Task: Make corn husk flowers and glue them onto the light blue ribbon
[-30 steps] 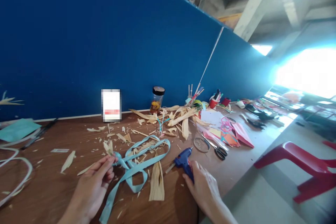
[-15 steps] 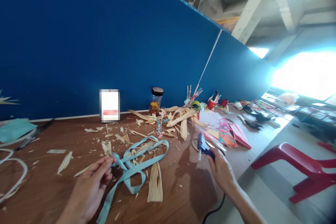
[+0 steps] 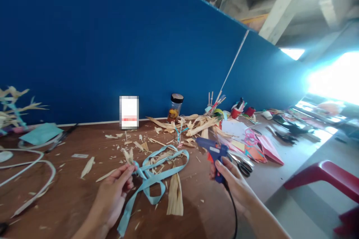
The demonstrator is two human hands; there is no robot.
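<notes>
My left hand is closed in a pinch on a small bundle of dried corn husk, with light blue ribbon wound at its base. The ribbon trails in loose loops over the brown table. My right hand grips a blue glue gun by its handle, nozzle pointing left and its orange trigger showing. Its black cord drops toward the bottom edge. Between my hands a flat piece of husk lies on the table. The nozzle is apart from the bundle.
Behind stand a lidded jar and a pile of dried husks. Scissors, pink paper and a red cup of pens are to the right. White cables lie left. A red chair stands beside the table.
My right hand has lifted the glue gun off the clutter and turned it from nozzle-down to nozzle-left. The left hand keeps its pinch. The view has swung slightly left.
</notes>
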